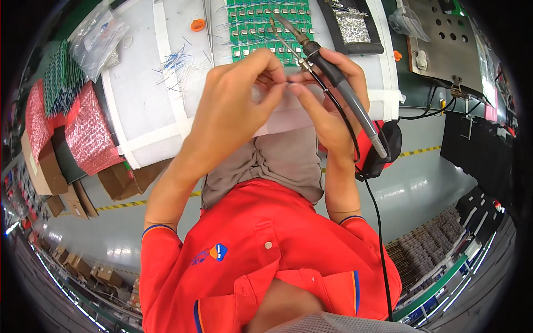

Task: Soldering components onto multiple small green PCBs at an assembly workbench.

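Observation:
My left hand [236, 97] pinches a tiny blue piece, which looks like a thin wire [290, 82], between thumb and forefinger. The fingertips of my right hand [336, 111] meet it from the other side. A soldering iron [338, 77] with a grey handle and a thin feed tube alongside rests in my right hand, its tip pointing up and to the left. Beyond the fingers lies a green panel of small circuit boards [269, 28] with silver connectors in rows; blue and white wires lie across it. The iron's tip is over this panel.
Loose blue and white wires [176, 67] lie left of the panel near an orange cap [197, 25]. A dark tray [355, 28] of solder scraps stands at the right. Wired green boards [65, 80] and pink bubble wrap [91, 130] sit far left. A black cable [379, 238] hangs down right.

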`<action>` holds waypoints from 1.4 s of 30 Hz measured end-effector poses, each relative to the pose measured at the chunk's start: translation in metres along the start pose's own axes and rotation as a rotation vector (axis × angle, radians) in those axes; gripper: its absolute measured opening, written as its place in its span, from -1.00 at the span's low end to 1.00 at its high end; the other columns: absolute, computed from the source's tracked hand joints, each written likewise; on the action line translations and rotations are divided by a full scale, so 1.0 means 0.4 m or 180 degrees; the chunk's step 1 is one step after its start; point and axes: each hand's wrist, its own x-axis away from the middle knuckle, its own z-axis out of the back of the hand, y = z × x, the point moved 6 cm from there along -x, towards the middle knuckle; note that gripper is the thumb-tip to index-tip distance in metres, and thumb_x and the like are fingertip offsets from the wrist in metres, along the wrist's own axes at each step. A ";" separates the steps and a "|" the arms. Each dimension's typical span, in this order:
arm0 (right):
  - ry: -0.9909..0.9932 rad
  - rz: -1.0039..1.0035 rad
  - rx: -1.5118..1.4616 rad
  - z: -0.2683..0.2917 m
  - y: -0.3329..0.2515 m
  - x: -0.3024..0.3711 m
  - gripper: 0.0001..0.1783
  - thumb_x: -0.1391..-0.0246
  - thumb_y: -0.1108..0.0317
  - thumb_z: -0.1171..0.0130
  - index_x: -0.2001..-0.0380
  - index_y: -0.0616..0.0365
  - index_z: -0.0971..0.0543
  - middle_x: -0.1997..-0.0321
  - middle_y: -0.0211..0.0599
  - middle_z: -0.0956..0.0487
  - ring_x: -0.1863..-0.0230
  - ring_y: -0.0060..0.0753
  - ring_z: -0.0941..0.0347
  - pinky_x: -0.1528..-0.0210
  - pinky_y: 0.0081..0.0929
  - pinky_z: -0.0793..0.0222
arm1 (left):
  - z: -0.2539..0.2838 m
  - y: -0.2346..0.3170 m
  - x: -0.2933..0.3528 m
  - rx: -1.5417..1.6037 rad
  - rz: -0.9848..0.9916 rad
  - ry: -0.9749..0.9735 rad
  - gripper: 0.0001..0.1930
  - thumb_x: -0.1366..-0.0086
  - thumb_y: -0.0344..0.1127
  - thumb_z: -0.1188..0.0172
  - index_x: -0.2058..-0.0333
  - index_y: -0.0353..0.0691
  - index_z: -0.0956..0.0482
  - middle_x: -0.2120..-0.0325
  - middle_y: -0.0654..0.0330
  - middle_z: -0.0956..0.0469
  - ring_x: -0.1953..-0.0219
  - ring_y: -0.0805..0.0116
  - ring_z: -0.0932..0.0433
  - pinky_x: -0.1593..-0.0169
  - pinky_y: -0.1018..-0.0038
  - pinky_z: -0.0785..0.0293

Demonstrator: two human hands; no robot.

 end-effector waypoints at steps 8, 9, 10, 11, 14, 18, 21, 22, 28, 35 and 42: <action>0.0389 -0.0216 -0.0077 0.009 0.007 0.012 -0.36 0.07 0.77 -0.29 -0.11 0.31 -0.33 0.17 -0.19 -0.51 0.17 -0.37 -0.58 0.08 -0.40 -0.56 | -0.033 -0.007 0.024 0.0080 0.0196 0.0313 -0.87 -0.11 -0.58 -0.25 0.35 -0.35 -0.50 0.46 0.12 -0.57 0.43 0.29 -0.60 0.33 0.47 -0.52; 0.0459 -0.0263 -0.0065 0.012 0.008 0.014 -0.36 0.07 0.76 -0.29 -0.11 0.31 -0.33 0.18 -0.21 -0.51 0.18 -0.36 -0.58 0.09 -0.40 -0.56 | -0.033 -0.010 0.026 0.0086 0.0213 0.0400 -0.87 -0.12 -0.57 -0.26 0.33 -0.35 -0.52 0.47 0.12 -0.55 0.44 0.30 -0.58 0.34 0.48 -0.51; 0.0464 -0.0266 -0.0065 0.012 0.009 0.014 -0.36 0.07 0.76 -0.29 -0.11 0.31 -0.33 0.18 -0.21 -0.51 0.18 -0.36 -0.58 0.09 -0.40 -0.56 | -0.031 -0.013 0.026 0.0086 0.0213 0.0394 -0.87 -0.12 -0.57 -0.26 0.33 -0.35 -0.52 0.47 0.12 -0.55 0.44 0.30 -0.58 0.34 0.48 -0.51; 0.0507 -0.0225 -0.0218 0.015 0.011 0.015 -0.36 0.07 0.77 -0.29 -0.11 0.31 -0.33 0.18 -0.21 -0.50 0.18 -0.36 -0.58 0.10 -0.41 -0.57 | -0.029 -0.009 0.025 -0.0045 0.0028 0.0331 -0.87 -0.12 -0.56 -0.27 0.33 -0.35 -0.54 0.48 0.13 -0.54 0.46 0.32 -0.57 0.36 0.48 -0.50; 0.0535 -0.0207 -0.0376 0.017 0.008 0.015 -0.34 0.09 0.78 -0.29 -0.11 0.31 -0.32 0.18 -0.23 -0.49 0.17 -0.34 -0.58 0.11 -0.41 -0.57 | -0.030 0.001 0.025 -0.0145 -0.0121 0.0279 -0.88 -0.12 -0.55 -0.29 0.35 -0.35 -0.55 0.50 0.14 -0.51 0.48 0.30 -0.54 0.36 0.45 -0.48; 0.0614 0.0111 -0.0089 0.031 -0.005 0.006 -0.43 0.03 0.70 -0.29 -0.08 0.32 -0.36 0.22 -0.25 -0.50 0.23 -0.39 -0.57 0.18 -0.48 -0.54 | -0.014 0.008 0.008 -0.0496 -0.0497 0.0238 -0.89 -0.07 -0.56 -0.28 0.42 -0.32 -0.54 0.46 0.16 -0.49 0.38 0.17 -0.48 0.26 0.35 -0.43; 0.0958 -0.0028 0.0604 0.085 -0.017 0.008 -0.62 -0.06 0.55 -0.26 0.04 0.33 -0.42 0.29 -0.27 -0.50 0.35 -0.49 -0.52 0.29 -0.57 -0.48 | 0.010 0.009 -0.027 -0.1351 -0.0960 0.0323 -0.90 -0.02 -0.56 -0.26 0.47 -0.29 -0.52 0.40 0.16 -0.48 0.28 0.11 -0.43 0.17 0.28 -0.38; 0.0955 -0.0028 0.0605 0.099 -0.007 0.012 -0.62 -0.06 0.55 -0.26 0.04 0.33 -0.42 0.29 -0.27 -0.50 0.35 -0.49 -0.52 0.29 -0.57 -0.48 | 0.009 0.000 -0.034 -0.1350 -0.0958 0.0325 -0.90 -0.02 -0.56 -0.26 0.47 -0.29 -0.52 0.40 0.16 -0.48 0.28 0.11 -0.43 0.17 0.28 -0.38; 0.1196 0.0350 -0.0445 0.134 0.025 0.026 -0.85 0.03 0.56 -0.12 0.39 0.24 -0.36 0.54 -0.34 -0.36 0.58 -0.60 -0.24 0.51 -0.64 -0.21 | -0.008 -0.018 -0.045 -0.1571 -0.0810 0.0112 -0.89 -0.04 -0.55 -0.27 0.46 -0.32 -0.51 0.30 0.15 -0.51 0.19 0.14 -0.45 0.12 0.32 -0.40; 0.1118 0.0391 -0.0386 0.125 0.034 0.025 -0.81 -0.04 0.54 -0.21 0.37 0.25 -0.36 0.51 -0.37 -0.44 0.53 -0.73 -0.24 0.46 -0.74 -0.17 | -0.009 -0.023 -0.052 -0.1566 -0.0794 0.0116 -0.90 -0.03 -0.55 -0.26 0.47 -0.33 -0.50 0.31 0.16 -0.51 0.19 0.14 -0.46 0.13 0.32 -0.42; 0.1021 0.0180 -0.0181 0.100 0.011 0.016 -0.84 0.04 0.61 -0.10 0.41 0.23 -0.34 0.58 -0.42 -0.30 0.55 -0.67 -0.16 0.47 -0.68 -0.13 | -0.008 -0.023 -0.053 -0.1613 -0.0763 0.0157 -0.91 -0.04 -0.56 -0.25 0.47 -0.34 -0.50 0.31 0.16 -0.52 0.19 0.16 -0.47 0.14 0.34 -0.45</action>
